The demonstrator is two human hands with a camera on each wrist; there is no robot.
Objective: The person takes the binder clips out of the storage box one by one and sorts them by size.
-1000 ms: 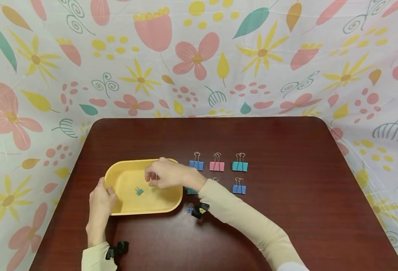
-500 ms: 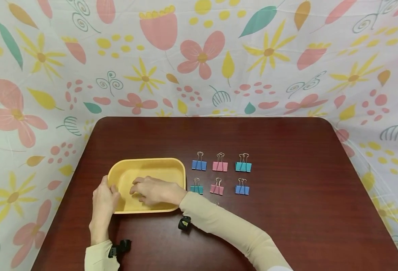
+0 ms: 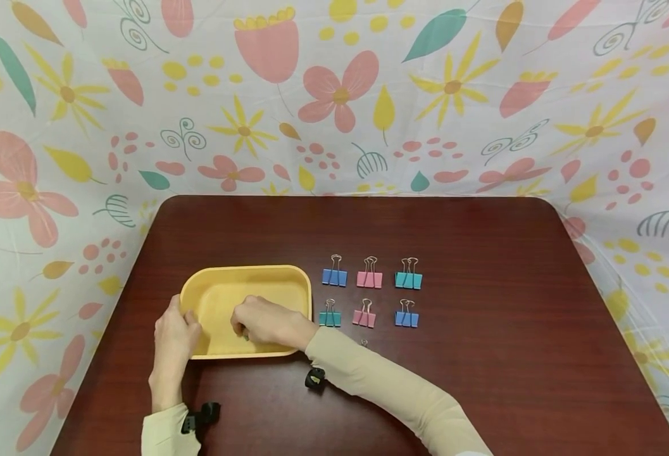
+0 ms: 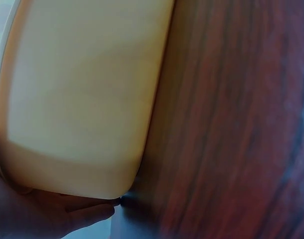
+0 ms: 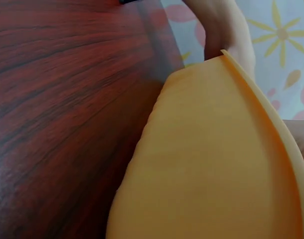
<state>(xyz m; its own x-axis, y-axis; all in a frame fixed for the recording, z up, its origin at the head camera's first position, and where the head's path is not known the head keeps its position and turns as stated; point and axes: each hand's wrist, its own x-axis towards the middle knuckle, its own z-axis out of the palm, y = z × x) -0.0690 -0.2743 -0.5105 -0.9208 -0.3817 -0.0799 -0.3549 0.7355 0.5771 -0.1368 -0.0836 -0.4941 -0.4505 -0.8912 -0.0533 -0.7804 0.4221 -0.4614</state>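
Note:
My left hand (image 3: pixel 176 335) grips the left end of a yellow plastic tray (image 3: pixel 214 326), its thumb over the rim. In the left wrist view the fingers (image 4: pixel 92 215) lie against the tray's outer wall. Inside the tray, my right hand (image 3: pixel 266 322) is low with curled fingers, pinching a small binder clip (image 3: pixel 245 337). Only a sliver of that clip shows below the fingertips; the rest is hidden by the hand. The right wrist view holds mostly the tray's outer side (image 5: pixel 202 149).
Right of the tray, binder clips stand in rows: blue (image 3: pixel 334 277), pink (image 3: pixel 369 280) and teal (image 3: pixel 409 280) at the back, then teal (image 3: pixel 330 318), pink (image 3: pixel 364 318) and blue (image 3: pixel 406 319). My right sleeve (image 3: pixel 391 386) covers the area in front. A patterned cloth (image 3: pixel 334 126) hangs behind the table.
My right hand has moved left and down within the tray, over where a small teal binder clip lay, and its fingers have closed on it. The left hand keeps its hold.

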